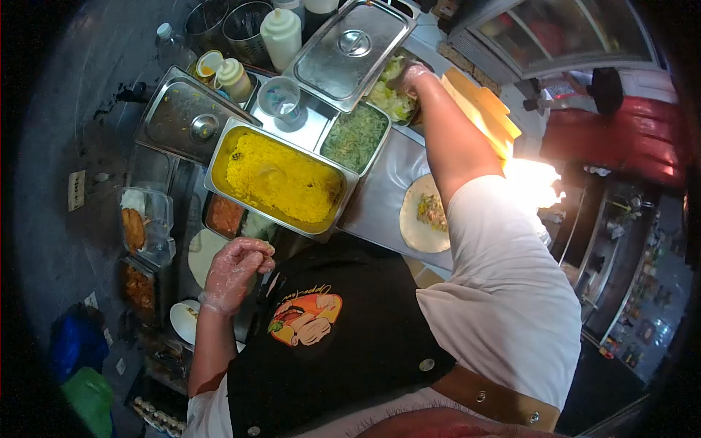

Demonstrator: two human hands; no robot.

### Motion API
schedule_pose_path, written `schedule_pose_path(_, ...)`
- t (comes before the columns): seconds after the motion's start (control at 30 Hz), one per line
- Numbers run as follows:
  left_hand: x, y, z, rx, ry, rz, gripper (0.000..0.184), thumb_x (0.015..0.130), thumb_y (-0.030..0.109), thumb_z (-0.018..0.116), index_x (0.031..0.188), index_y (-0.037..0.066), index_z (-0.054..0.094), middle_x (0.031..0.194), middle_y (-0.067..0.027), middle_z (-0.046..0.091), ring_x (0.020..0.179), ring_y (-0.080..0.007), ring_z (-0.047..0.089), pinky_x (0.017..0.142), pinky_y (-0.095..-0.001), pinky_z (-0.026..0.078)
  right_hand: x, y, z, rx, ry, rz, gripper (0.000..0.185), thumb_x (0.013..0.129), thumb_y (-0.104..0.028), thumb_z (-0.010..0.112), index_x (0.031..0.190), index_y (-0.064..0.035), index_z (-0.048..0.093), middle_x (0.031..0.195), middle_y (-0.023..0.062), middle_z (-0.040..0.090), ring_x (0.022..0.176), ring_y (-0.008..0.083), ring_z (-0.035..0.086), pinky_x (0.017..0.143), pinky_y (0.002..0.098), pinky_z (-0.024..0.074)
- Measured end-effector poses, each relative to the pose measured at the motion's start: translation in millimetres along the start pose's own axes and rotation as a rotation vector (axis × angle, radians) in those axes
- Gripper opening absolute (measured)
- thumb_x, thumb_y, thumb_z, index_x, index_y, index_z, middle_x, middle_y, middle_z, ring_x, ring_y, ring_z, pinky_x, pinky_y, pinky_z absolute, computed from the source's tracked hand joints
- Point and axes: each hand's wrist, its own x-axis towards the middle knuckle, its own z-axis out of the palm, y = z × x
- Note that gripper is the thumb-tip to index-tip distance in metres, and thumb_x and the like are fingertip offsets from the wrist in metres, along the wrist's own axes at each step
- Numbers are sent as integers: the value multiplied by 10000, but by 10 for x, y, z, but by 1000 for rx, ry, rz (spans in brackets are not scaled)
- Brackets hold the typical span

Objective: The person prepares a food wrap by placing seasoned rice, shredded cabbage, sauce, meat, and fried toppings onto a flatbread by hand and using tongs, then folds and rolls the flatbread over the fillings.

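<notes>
My left hand [237, 269], in a clear glove with bits of food on it, is held with fingers curled together just below a steel pan of yellow rice [281, 177]; nothing shows in it. At the top, my gloved right hand [413, 77] reaches into a container of chopped lettuce [391, 101], its fingertips hidden there. Beside the lettuce stands a pan of shredded greens [355, 136]. Under my right forearm, a round flatbread [415, 232] with a mixed filling lies on a steel surface, partly covered by my sleeve.
Metal lids [354, 44], a clear plastic cup [280, 99] and squeeze bottles [281, 36] stand along the upper left. A container of orange-red food [224, 217], another flatbread [204, 255] and an open clear box [150, 226] are at left. A distant person [605, 91] stands upper right.
</notes>
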Motion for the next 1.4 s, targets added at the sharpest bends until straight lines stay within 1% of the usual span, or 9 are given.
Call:
schedule_pose_path(0.13, 79, 56, -81, -14, 7, -2, 177, 1078, 141, 664, 1190, 7, 690, 1147, -128, 742, 951, -212, 713, 912, -384, 570, 189, 119, 294, -23, 246, -59, 808, 860, -440, 823, 1538, -58, 607, 1439, 232, 708, 1314, 397, 691, 1101, 465, 559)
schedule_pose_path(0.3, 162, 69, -128, -26, -14, 20, 180, 1078, 147, 658, 1191, 8, 676, 1142, -134, 737, 951, -213, 693, 915, -395, 558, 264, 262, 48, -155, 20, -18, 684, 893, -357, 787, 1520, -121, 650, 1393, 227, 736, 1249, 386, 720, 1019, 465, 575)
schedule_pose_path(0.57, 247, 143, -121, -5, -59, 16, 184, 1083, 159, 657, 1199, 17, 666, 1158, -131, 735, 960, -217, 693, 917, -402, 554, -586, 243, -289, 327, 191, -162, 614, 880, -203, 724, 1491, -152, 690, 1315, 192, 782, 1183, 364, 740, 997, 447, 586)
schedule_pose_path(0.67, 267, 126, -123, -3, -53, 12, 178, 1082, 153, 647, 1198, 19, 666, 1157, -132, 731, 962, -223, 697, 917, -406, 555, -538, 231, -190, 137, 225, -215, 720, 847, -263, 813, 1529, -109, 641, 1344, 200, 768, 1189, 380, 739, 1034, 448, 588)
schedule_pose_path(0.8, 262, 113, -100, -26, -25, -20, 177, 1080, 146, 647, 1202, 19, 667, 1158, -134, 730, 956, -228, 698, 907, -409, 558, -473, -139, -151, -106, -179, 34, 874, 795, -296, 911, 1577, -97, 574, 1438, 228, 706, 1281, 382, 711, 1079, 448, 574)
schedule_pose_path(0.93, 241, 95, -84, -7, -18, -20, 184, 1080, 148, 649, 1209, 18, 665, 1159, -135, 729, 954, -229, 699, 902, -412, 560, -219, 15, 284, -11, 219, -79, 749, 837, -233, 889, 1541, -191, 635, 1387, 226, 732, 1278, 393, 711, 1078, 458, 573)
schedule_pose_path(1.17, 187, 90, -34, 15, 11, -6, 144, 1080, 95, 647, 1184, 0, 677, 1130, -126, 733, 928, -190, 682, 892, -361, 557, -474, 33, -17, 169, 217, -104, 541, 874, -265, 788, 1406, -177, 740, 1227, 207, 795, 1126, 421, 759, 987, 462, 600)
schedule_pose_path(1.2, 192, 68, -44, 10, 3, -7, 159, 1081, 117, 648, 1193, 6, 671, 1138, -132, 732, 938, -206, 689, 894, -378, 559, -426, 51, -90, 233, 104, -102, 713, 851, -259, 848, 1527, -153, 647, 1357, 215, 754, 1226, 388, 733, 1053, 444, 572)
schedule_pose_path(1.4, 223, 40, -27, -2, -22, -7, 180, 1079, 149, 655, 1207, 24, 662, 1158, -148, 731, 963, -242, 708, 898, -412, 564, -391, -72, 162, 112, 149, -125, 664, 884, -329, 803, 1505, -147, 654, 1403, 208, 732, 1272, 394, 709, 1088, 451, 562)
